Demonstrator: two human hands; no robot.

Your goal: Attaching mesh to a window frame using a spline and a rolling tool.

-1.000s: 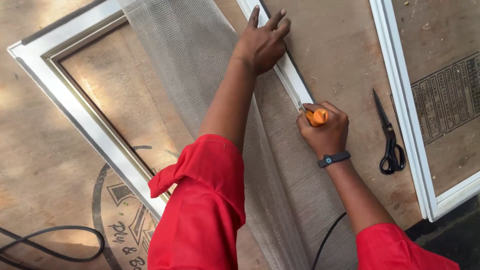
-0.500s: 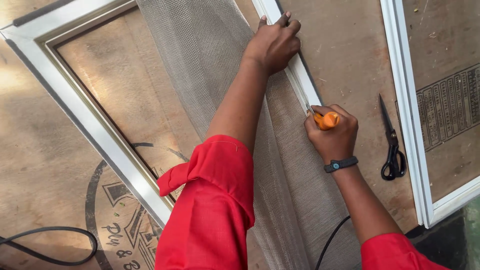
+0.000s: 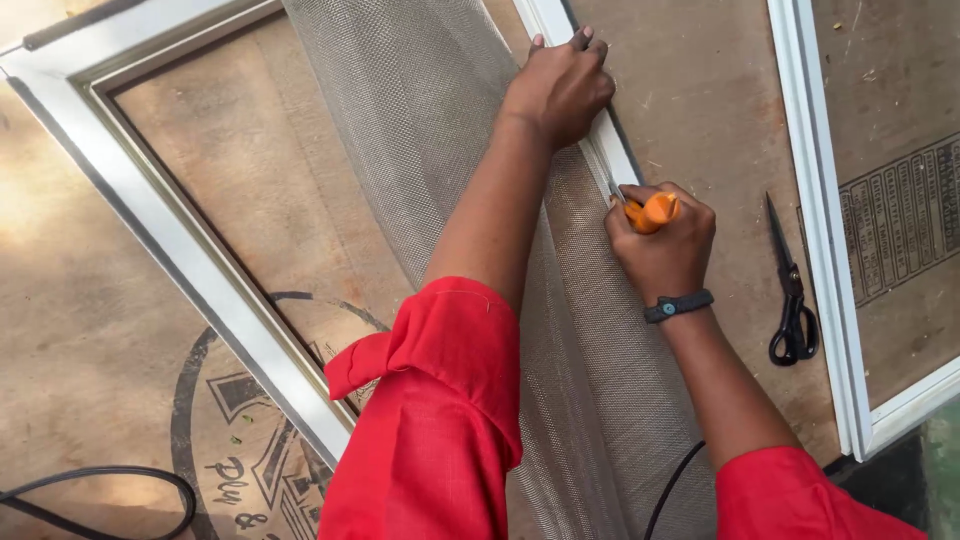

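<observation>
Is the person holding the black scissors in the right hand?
No, the scissors lie untouched on the brown board, while the right hand grips an orange-handled tool.

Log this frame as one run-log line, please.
left hand: pressing mesh on white frame | right hand: gripping orange-handled tool at frame edge | scissors: lying apart, untouched

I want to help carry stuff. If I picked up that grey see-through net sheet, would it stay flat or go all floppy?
Probably floppy: the grey mesh sheet already bulges and folds in soft ridges over the white metal frame. It looks thin and see-through, so likely light. The left hand presses it down at the frame's edge, which suggests it may spring or slide if let go.
</observation>
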